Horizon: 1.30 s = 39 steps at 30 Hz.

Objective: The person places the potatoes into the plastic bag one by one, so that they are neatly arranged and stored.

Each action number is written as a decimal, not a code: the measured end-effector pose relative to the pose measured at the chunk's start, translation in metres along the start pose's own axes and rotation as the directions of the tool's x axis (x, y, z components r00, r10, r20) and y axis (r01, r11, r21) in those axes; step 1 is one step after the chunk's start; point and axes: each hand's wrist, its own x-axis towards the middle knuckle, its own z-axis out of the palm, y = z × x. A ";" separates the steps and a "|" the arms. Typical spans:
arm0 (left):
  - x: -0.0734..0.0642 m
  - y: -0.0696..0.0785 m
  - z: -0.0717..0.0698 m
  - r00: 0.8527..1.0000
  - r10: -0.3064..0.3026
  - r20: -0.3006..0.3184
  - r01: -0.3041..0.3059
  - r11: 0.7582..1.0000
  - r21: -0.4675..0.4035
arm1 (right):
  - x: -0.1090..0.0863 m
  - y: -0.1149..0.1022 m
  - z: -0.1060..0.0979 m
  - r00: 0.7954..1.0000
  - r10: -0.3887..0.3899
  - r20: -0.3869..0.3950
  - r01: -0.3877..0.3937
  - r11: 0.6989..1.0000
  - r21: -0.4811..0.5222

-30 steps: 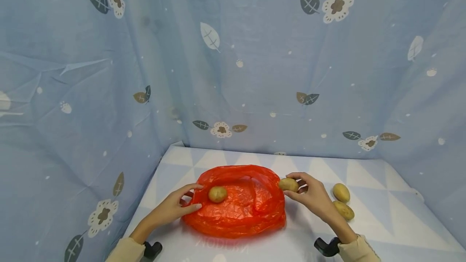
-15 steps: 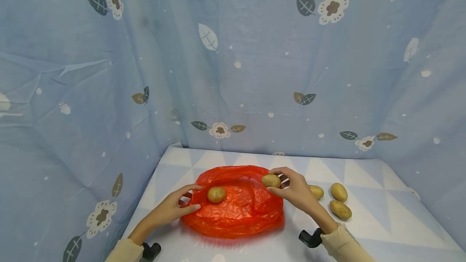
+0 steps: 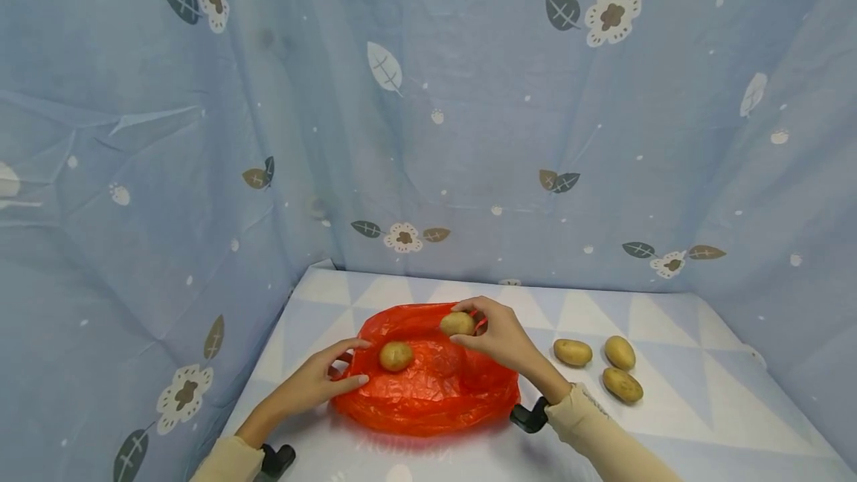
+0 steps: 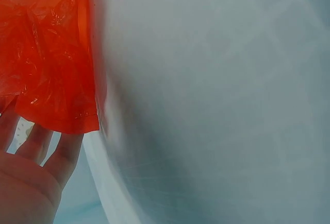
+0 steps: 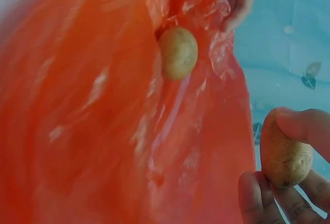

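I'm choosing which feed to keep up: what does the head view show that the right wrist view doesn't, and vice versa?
Only the head view: three loose potatoes on the table, to the right of the red bag, and both cream sleeves.

Only the right wrist view: a small dark spot near one end of the held potato.

Both: the right hand gripping that potato, another potato lying in the bag, and the left hand at the bag's edge.
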 end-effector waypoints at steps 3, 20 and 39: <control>0.000 0.000 0.000 1.000 0.010 0.002 -0.010 1.000 0.003 | 0.007 -0.004 0.008 1.000 0.008 0.012 -0.008 1.000 0.007; -0.001 0.003 0.002 0.998 0.051 0.036 -0.051 0.999 0.009 | 0.021 0.003 0.052 0.990 0.083 0.110 -0.080 0.996 -0.027; 0.000 0.008 0.001 0.999 0.044 0.023 -0.044 0.999 -0.004 | 0.036 0.017 0.068 0.982 0.138 0.131 -0.129 0.989 -0.072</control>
